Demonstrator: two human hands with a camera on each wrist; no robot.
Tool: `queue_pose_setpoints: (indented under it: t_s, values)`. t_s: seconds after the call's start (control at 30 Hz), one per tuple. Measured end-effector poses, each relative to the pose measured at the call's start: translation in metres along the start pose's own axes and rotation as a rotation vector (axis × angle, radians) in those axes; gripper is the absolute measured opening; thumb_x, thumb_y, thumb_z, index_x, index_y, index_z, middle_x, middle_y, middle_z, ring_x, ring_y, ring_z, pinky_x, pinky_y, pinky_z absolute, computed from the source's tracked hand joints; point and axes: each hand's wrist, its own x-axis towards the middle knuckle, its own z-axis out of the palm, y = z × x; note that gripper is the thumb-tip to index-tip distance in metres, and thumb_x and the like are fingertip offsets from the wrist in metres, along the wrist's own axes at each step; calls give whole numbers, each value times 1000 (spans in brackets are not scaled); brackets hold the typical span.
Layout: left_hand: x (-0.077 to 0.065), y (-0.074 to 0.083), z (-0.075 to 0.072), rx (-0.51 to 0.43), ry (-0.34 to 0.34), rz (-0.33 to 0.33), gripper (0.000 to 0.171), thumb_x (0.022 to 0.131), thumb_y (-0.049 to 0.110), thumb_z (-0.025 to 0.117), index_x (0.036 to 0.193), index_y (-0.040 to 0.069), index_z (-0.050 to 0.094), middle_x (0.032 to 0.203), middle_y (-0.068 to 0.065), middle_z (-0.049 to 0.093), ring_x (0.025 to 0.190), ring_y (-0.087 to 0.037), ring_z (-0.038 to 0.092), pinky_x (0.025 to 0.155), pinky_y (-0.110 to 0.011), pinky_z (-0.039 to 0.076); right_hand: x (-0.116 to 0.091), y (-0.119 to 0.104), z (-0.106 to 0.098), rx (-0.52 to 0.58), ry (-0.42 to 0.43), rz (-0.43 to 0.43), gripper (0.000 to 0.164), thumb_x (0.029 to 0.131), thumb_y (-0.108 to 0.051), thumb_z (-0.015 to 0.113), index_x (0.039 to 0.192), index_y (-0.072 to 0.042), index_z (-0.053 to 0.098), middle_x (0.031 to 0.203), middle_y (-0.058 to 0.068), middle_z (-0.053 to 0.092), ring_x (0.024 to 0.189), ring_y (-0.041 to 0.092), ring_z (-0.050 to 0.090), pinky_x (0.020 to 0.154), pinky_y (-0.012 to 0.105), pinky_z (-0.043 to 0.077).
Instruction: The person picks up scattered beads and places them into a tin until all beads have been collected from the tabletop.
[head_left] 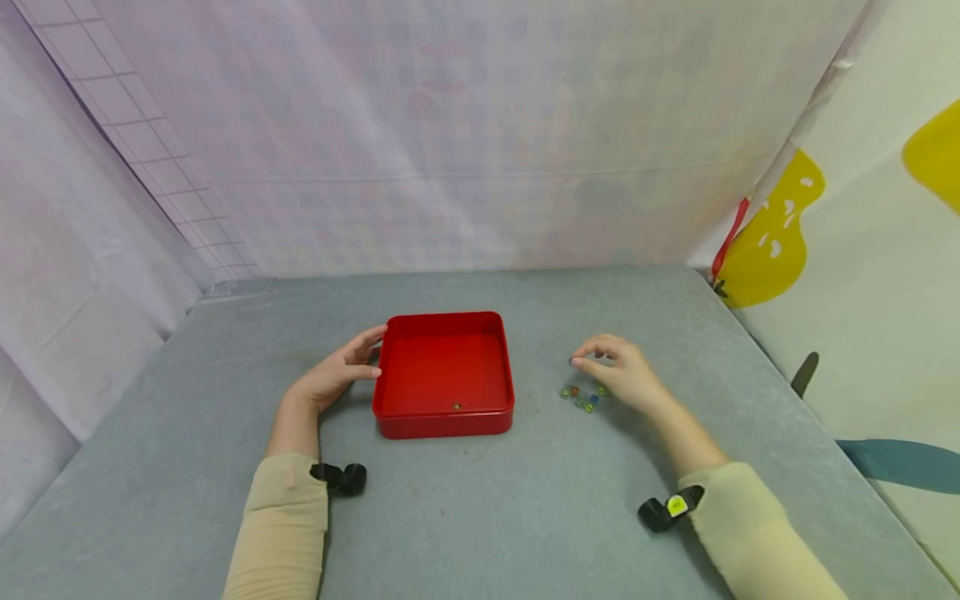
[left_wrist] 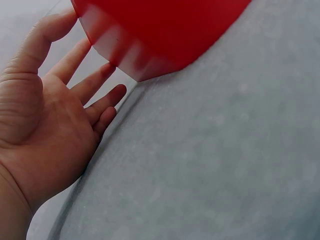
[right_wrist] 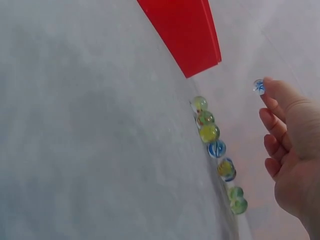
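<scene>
A red square box without a lid sits mid-table, with one small marble inside by its front wall. My left hand rests against the box's left side. Its fingers are extended and spread, the fingertips touching the wall in the left wrist view. Right of the box, my right hand pinches a clear marble with blue streaks between thumb and index finger, raised above the table. Several loose glass marbles, among them a yellow marble and a blue marble, lie in a cluster below that hand.
The grey table runs back to a pale cloth curtain. A white cloth with yellow shapes hangs along the right edge. Each wrist wears a black camera.
</scene>
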Motion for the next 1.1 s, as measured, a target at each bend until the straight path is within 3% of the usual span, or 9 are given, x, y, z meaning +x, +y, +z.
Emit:
queue_pose_setpoints:
  t_s: [0.1,0.37,0.67,1.0,1.1]
  values:
    - [0,0,0,1,-1,0,71,92,2,57,153,12,22,157,-10,18,141,-33,16,106,-59,19,2,-7,3,26,-5,-5,7,88,-9,70,92,-3,71,99,12,65,94,30,49,81,46,35]
    - [0,-1,-1,-1,-6,4,70,93,1,56,153,11,21,157,-10,16,141,-32,15,107,-58,19,4,-49,10,65,-17,-18,8,87,2,67,92,8,68,98,23,63,95,46,47,83,54,33]
    - [0,1,1,3,2,-1,71,92,2,57,153,12,22,157,-9,17,141,-32,16,106,-58,20,16,-24,29,99,-29,-14,7,87,-8,71,92,-3,72,100,11,64,95,35,47,84,51,34]
    - [-1,2,1,-2,0,-8,70,92,3,57,153,13,22,157,-9,17,141,-32,15,106,-59,20,23,-28,41,131,-34,-37,7,86,-10,73,91,-5,73,98,8,65,94,34,49,84,51,35]
    - [-1,2,0,-6,-2,-9,71,92,3,56,153,13,21,157,-9,17,141,-32,15,106,-59,20,23,-36,43,141,-43,-36,8,86,-7,71,92,-1,72,99,12,65,94,37,48,84,53,35]
